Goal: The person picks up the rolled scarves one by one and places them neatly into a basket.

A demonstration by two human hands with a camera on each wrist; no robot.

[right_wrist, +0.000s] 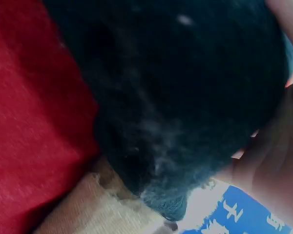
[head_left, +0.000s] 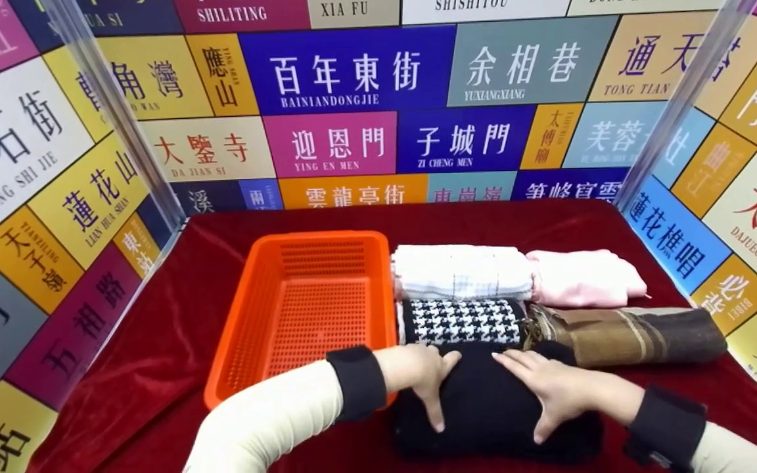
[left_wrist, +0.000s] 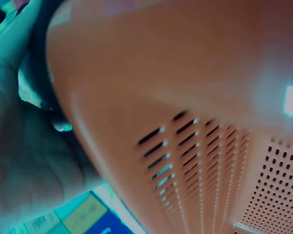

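Note:
A folded black cloth bundle (head_left: pixel 483 401) lies at the front of the red-covered table, beside the orange basket. My left hand (head_left: pixel 421 371) rests on its left part, thumb spread toward me. On its right part my right hand (head_left: pixel 556 387) presses with straight, spread fingers. In the left wrist view the left hand (left_wrist: pixel 34 156) shows at the edge, largely behind the basket's wall. Dark fuzzy cloth (right_wrist: pixel 185 87) fills the middle of the right wrist view, the right hand (right_wrist: pixel 268 161) along its side.
An orange perforated basket (head_left: pixel 385 282) stands to the left. Behind the black bundle lie a houndstooth cloth (head_left: pixel 464 322), a white checked cloth (head_left: pixel 460 272), a pink cloth (head_left: pixel 585 279) and a rolled brown cloth (head_left: pixel 635 335). Sign-printed panels (head_left: pixel 352 72) enclose the table (head_left: pixel 135 374).

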